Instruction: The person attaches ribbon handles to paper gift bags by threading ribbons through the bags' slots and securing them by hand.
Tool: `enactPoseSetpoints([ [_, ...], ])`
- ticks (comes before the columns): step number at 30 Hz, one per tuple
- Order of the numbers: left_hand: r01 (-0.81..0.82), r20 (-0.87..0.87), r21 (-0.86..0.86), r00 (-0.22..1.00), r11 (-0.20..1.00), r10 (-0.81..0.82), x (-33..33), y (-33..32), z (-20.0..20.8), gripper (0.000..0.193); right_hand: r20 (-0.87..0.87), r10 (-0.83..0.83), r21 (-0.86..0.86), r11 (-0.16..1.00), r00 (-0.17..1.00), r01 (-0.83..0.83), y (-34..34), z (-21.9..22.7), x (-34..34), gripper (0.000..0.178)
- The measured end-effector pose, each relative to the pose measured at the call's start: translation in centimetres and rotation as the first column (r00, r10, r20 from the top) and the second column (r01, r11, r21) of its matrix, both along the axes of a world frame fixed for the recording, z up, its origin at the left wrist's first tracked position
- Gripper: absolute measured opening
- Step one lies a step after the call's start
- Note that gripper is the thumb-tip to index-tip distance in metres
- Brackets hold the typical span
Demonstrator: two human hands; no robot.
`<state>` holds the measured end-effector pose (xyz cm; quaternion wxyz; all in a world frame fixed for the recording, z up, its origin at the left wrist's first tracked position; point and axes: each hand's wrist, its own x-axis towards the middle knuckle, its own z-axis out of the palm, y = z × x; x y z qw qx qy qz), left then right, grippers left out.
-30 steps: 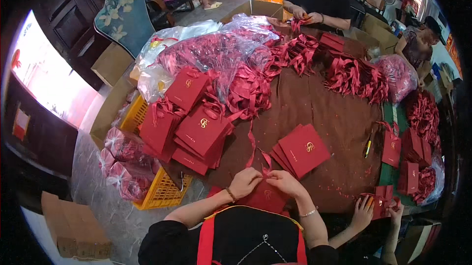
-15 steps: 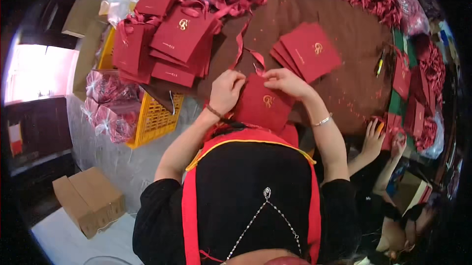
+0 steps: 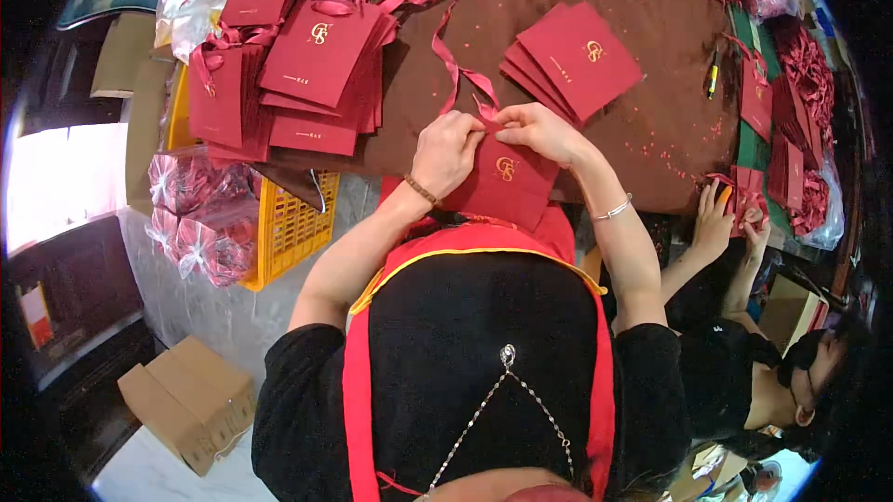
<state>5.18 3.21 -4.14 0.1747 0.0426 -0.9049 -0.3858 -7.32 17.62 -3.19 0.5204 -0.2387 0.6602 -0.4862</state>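
A small dark-red paper bag (image 3: pixel 510 181) with a gold emblem lies flat at the table's near edge, in front of my apron. My left hand (image 3: pixel 448 156) is closed in a pinch at its top left corner. Thumb and fingers of my right hand (image 3: pixel 541 136) pinch the top edge a little farther right. Between both hands a red ribbon (image 3: pixel 453 69) rises from the bag's top and trails away over the cloth. My fingertips hide where ribbon and bag meet. Just beyond my right hand lies a fanned stack of similar bags (image 3: pixel 575 60).
Bags with ribbon handles (image 3: pixel 321 55) are piled at left, near a yellow crate (image 3: pixel 290 227) and clear-wrapped red bundles (image 3: pixel 214 241). A brown cloth (image 3: pixel 651 144) covers the table; a yellow-black cutter (image 3: pixel 713 74) lies on it. At right, a co-worker's hands (image 3: pixel 714 223) handle red pieces.
The whole view has shifted, so the table things sit higher and slightly left. Both my hands have drawn closer together at the bag's top edge, still pinching.
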Motion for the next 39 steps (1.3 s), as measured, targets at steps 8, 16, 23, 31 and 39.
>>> enactPoseSetpoints([
  [8,0.040,-0.022,-0.208,0.999,0.977,-0.045,-1.1,-0.2,0.5,0.005,-0.011,-0.035,-0.022,0.999,0.999,0.034,-0.5,-0.8,-0.2,0.033],
  [16,0.171,-0.070,-0.233,0.979,0.957,-0.192,-1.4,-1.2,0.0,0.005,0.186,-0.088,-0.014,0.996,0.979,0.092,-0.4,-0.8,-0.3,0.021],
  [23,0.192,-0.137,-0.255,0.963,0.947,-0.233,-1.2,-1.1,-0.3,0.009,0.128,-0.068,-0.034,0.997,0.989,0.073,-0.2,-0.2,0.1,0.025],
  [31,0.060,-0.008,0.035,0.998,0.998,-0.060,-0.9,-1.1,-0.2,0.005,0.091,-0.020,-0.028,0.999,0.996,0.022,-0.4,-0.5,-0.1,0.026],
  [39,0.129,-0.025,-0.291,0.990,0.948,-0.142,-1.0,-0.6,0.8,0.008,-0.283,-0.029,-0.034,0.999,0.959,0.020,-0.8,0.6,1.1,0.028],
])
